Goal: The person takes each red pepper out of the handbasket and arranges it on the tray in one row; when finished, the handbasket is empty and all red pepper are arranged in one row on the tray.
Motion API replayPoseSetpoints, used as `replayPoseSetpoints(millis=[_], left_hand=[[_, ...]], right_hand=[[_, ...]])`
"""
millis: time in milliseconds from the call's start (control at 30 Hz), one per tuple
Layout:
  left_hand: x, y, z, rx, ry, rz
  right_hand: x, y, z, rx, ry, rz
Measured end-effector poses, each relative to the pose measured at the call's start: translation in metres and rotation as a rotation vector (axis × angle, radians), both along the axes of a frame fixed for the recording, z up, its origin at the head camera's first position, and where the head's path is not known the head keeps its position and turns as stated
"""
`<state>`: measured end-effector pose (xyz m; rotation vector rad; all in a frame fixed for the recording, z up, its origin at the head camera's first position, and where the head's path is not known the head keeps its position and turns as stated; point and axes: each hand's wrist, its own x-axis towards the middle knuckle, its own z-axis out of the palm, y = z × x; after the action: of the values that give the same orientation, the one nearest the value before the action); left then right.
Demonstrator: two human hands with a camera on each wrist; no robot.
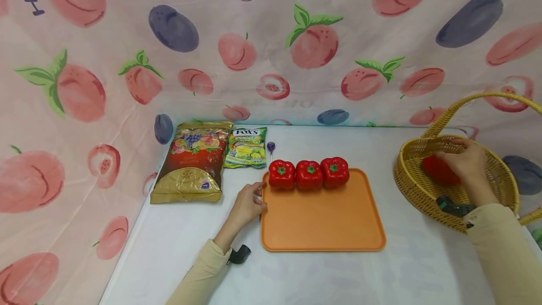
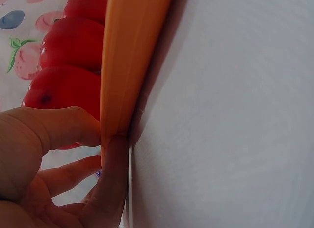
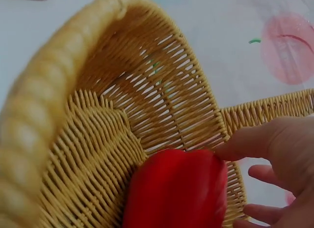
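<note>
My left hand (image 1: 249, 202) is at the left edge of an orange tray (image 1: 322, 220). In the left wrist view its thumb and a finger pinch the tray's rim (image 2: 128, 56). Along the tray's back edge sit three red bell peppers (image 1: 309, 175) in a row, green stems showing on top. At the right, my right hand (image 1: 470, 166) reaches into a yellow wicker basket (image 1: 412, 189). Inside lies another red bell pepper (image 3: 176, 193). The right wrist view shows the thumb at that pepper's upper side, while the other fingers are spread and apart from it.
Left of the tray lie a large brown and gold bag (image 1: 192, 161) and a green and yellow FOX'S candy packet (image 1: 246, 148). A purple lollipop (image 1: 271, 146) lies behind the tray. The basket's tall handle (image 1: 449, 114) arches over it. Fruit-print cloth hangs behind.
</note>
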<state>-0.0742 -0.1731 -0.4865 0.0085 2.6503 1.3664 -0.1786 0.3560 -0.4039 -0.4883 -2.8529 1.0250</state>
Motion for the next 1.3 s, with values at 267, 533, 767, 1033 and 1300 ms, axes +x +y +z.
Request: replayPoseSetpoints(millis=[267, 533, 767, 1033, 1300], left_hand=[[0.001, 0.000, -0.001, 0.002, 0.020, -0.010], [-0.001, 0.000, -0.001, -0.008, 0.011, -0.009], [0.000, -0.001, -0.001, 0.002, 0.020, -0.012], [0.001, 0.000, 0.000, 0.002, 0.011, -0.009], [0.001, -0.001, -0.002, 0.011, 0.037, -0.011]], right_hand=[[0.000, -0.001, 0.003, 0.032, -0.120, 0.113], [0.006, 0.007, -0.001, 0.006, -0.244, 0.242], [0.008, 0.007, -0.003, -0.027, -0.235, 0.225], [0.010, 0.002, -0.002, -0.066, -0.226, 0.204], [0.014, -0.005, 0.002, -0.060, -0.227, 0.215]])
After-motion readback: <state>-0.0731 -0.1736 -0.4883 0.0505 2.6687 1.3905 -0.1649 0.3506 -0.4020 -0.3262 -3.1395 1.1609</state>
